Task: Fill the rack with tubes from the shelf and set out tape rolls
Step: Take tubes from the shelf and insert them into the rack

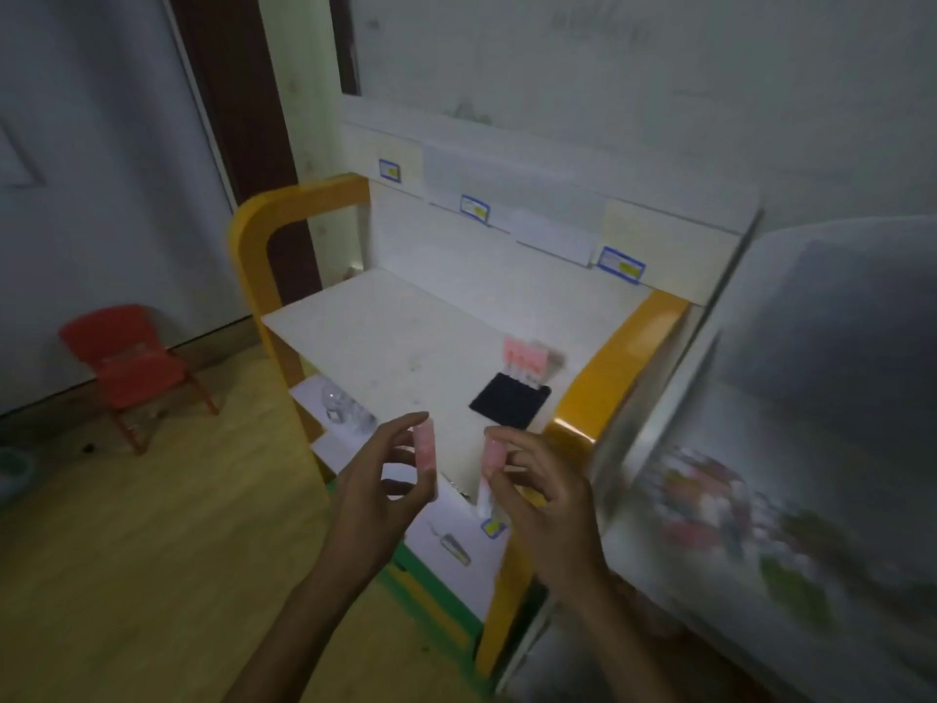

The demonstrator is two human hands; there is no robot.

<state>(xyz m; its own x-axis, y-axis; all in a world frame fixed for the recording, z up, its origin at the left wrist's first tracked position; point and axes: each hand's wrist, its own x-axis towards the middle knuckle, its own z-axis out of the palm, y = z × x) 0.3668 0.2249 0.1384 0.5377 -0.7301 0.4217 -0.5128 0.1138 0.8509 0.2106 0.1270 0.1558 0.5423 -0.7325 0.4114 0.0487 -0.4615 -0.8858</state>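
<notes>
My left hand (377, 492) pinches a pink-capped tube (425, 451) between thumb and fingers, held upright over the shelf's front edge. My right hand (545, 504) grips a second pink-capped tube (491, 471), its clear lower end pointing down. Both hands hover in front of a black rack (509, 402) on the white shelf top (405, 332). Several pink-capped tubes (527, 361) stand at the rack's far edge. The picture is blurred, and no tape rolls can be made out.
The shelf unit has yellow side rails (616, 367) and blue-edged labels (621, 265) on its back panel. Clear glassware (345, 405) sits on a lower level at left. A red small chair (129, 365) stands on the wooden floor. A white appliance (811, 423) stands right.
</notes>
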